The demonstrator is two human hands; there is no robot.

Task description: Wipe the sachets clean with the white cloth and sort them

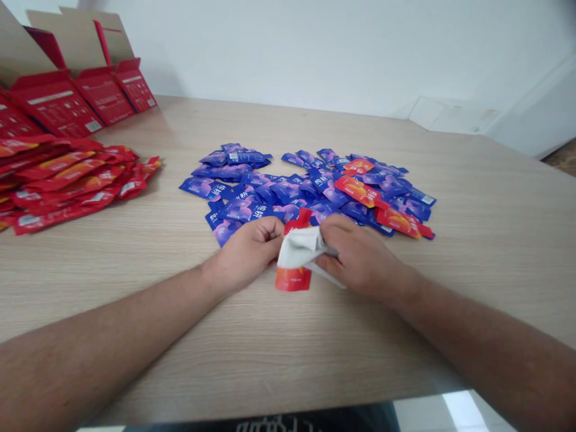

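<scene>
The left hand (252, 249) is curled nearly closed, thumb and forefinger pinching the left edge of a small, flat, red-and-orange plastic pouch with a narrow spout-like top (292, 280), though the exact grip is partly hidden. The right hand (355, 252) is closed around a folded white cloth (299, 247), which lies across the middle of the pouch and leaves only its top and lower end showing. The pouch is between the two hands, above the pale wood-grain table (270, 354) and at the near edge of a spread heap of blue-and-purple printed sachets (288, 192). Three more red-and-orange pouches (359, 190) lie on the heap's right part. To the left, glossy red-and-orange packets (72, 180) are piled in front of red cardboard boxes with raised brown flaps (105, 96).
</scene>
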